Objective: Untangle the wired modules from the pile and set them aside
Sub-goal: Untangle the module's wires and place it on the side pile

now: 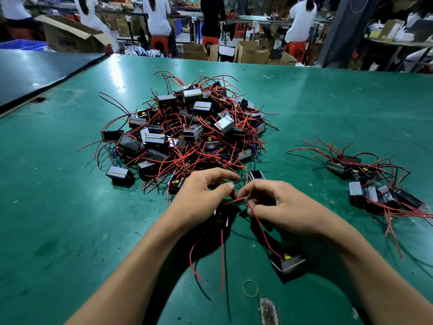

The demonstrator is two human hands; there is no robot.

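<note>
1. Hands meet just below the middle of the frame, at the near edge of the pile. The left hand [199, 198] has its fingers curled, with thumb and forefinger tip closed on a thin wire [239, 181]; I cannot tell the wire's colour.
2. The right hand [281, 207] is curled too. Its thumb and forefinger pinch a red wire [256, 220] at a bend close to the left thumb.
3. That red wire runs down and to the right to a dark module [289, 263] with a yellow part on top. The module sits beside the right forearm in the lower middle of the frame.
4. A second dark module [221, 218] sits in shadow beneath the left palm, with red leads trailing toward the bottom edge. I cannot tell whether it is lifted or resting.
5. The pile [187, 127] of black modules and tangled red wires fills the centre, directly above both hands. Its nearest wires reach the fingertips.
6. A smaller sorted group [375, 188] of modules lies at the right edge, well apart from the pile.
7. A rubber band [250, 288] lies flat near the bottom of the frame, between the forearms.
8. The green mat [70, 207] covering the table is scuffed and spotted. A dark panel [35, 71] overlaps it at upper left.
9. Along the top, people in white shirts [157, 15] sit on red stools [160, 42] at benches. Around them stand cardboard boxes [70, 36], whose printing is too blurred to read.
</note>
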